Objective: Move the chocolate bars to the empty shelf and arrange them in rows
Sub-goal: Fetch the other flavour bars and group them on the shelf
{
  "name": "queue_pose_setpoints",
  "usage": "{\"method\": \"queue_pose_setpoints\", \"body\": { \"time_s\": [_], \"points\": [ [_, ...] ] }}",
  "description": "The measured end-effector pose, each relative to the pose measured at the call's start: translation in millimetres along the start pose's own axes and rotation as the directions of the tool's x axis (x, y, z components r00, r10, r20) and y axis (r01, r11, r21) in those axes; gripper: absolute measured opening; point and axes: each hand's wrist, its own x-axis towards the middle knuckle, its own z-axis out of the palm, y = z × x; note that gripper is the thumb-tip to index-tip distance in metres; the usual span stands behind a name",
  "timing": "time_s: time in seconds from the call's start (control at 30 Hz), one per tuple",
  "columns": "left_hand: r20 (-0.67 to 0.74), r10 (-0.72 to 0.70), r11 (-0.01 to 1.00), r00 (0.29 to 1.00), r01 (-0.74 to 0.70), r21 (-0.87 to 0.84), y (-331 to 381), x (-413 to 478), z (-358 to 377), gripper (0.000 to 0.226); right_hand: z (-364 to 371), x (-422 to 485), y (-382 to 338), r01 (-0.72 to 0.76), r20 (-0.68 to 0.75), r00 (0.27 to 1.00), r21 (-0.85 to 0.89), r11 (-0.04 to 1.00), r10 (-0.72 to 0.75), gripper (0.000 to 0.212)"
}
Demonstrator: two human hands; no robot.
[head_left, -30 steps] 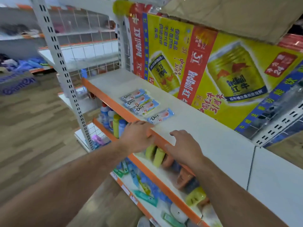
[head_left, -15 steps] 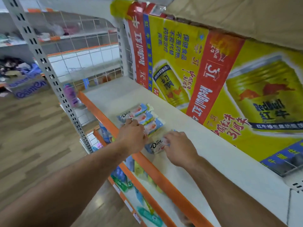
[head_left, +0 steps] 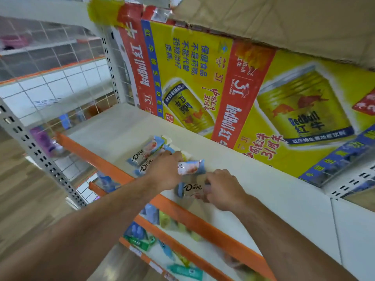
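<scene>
- 4 Dove chocolate bars in pale blue wrappers lie on the white shelf (head_left: 267,197), near its orange front edge (head_left: 203,222) and left of its middle.
- The far Dove bar (head_left: 146,151) lies flat with its logo toward the front edge.
- The second Dove bar (head_left: 146,166) lies just beside the far one, touching or overlapping it. Its right part is hidden under the left hand (head_left: 164,171).
- The left hand is knuckles up with its fingers curled and pressed together. They grip the third Dove bar (head_left: 191,166), whose right end sticks out past the fingertips and looks tilted up off the shelf.
- The near Dove bar (head_left: 190,188) lies closest to the front edge, logo facing up, between the 2 hands.
- The right hand (head_left: 223,189) rests on the shelf with bent fingers (head_left: 211,180) that hold the near bar's right end. The thumb cannot be seen.
- A yellow and red Red Bull poster (head_left: 243,98) covers the back wall behind the shelf, and brown cardboard (head_left: 284,23) lies above it.
- Lower shelves under the orange edge hold blurred goods, among them green boxes (head_left: 140,243).
- A perforated grey upright (head_left: 34,147) stands at the left, over a wood-look floor (head_left: 20,199).
</scene>
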Motion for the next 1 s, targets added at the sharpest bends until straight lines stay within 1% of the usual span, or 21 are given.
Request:
{"method": "queue_pose_setpoints", "body": {
  "time_s": [0.07,0.1,0.17,0.23,0.3,0.43,0.57,0.73,0.87,1.0],
  "points": [
    [0.016,0.044,0.998,0.999,-0.043,-0.041,5,-1,0,0.03,0,-13,-1,-0.074,0.023,0.997,0.069,0.995,0.073,0.043],
    [0.03,0.069,0.996,0.997,-0.067,-0.063,8,-1,1,0.03,1,-21,-1,-0.11,0.024,0.994,0.111,0.988,0.108,0.038],
    [0.068,0.113,0.98,0.991,-0.101,-0.169,18,-2,3,0.033,2,-39,1,-0.179,0.026,0.984,0.201,0.963,0.177,0.026],
    [0.1,0.147,0.949,0.984,-0.112,-0.294,30,-2,5,0.035,0,-61,6,-0.245,0.034,0.969,0.28,0.928,0.245,0.02],
    [0.121,0.198,0.912,0.973,-0.138,-0.386,45,-4,9,0.034,-1,-84,12,-0.285,0.025,0.956,0.301,0.91,0.291,0.015],
    [0.153,0.296,0.845,0.943,-0.184,-0.503,77,-13,19,0.039,-1,-136,27,-0.374,-0.007,0.914,0.374,0.849,0.405,0.019],
    [0.157,0.387,0.808,0.908,-0.253,-0.532,113,-25,21,0.042,-7,-181,41,-0.454,-0.03,0.863,0.389,0.802,0.504,0.027],
    [0.189,0.466,0.791,0.865,-0.311,-0.527,154,-45,27,0.043,-7,-227,59,-0.492,-0.051,0.817,0.457,0.741,0.574,0.032],
    [0.186,0.481,0.789,0.857,-0.331,-0.518,186,-66,33,0.041,-5,-260,78,-0.493,-0.037,0.819,0.466,0.735,0.573,0.037],
    [0.155,0.453,0.789,0.878,-0.314,-0.527,225,-90,42,0.04,-5,-297,104,-0.482,-0.05,0.827,0.448,0.753,0.56,0.036]
  ]
}}
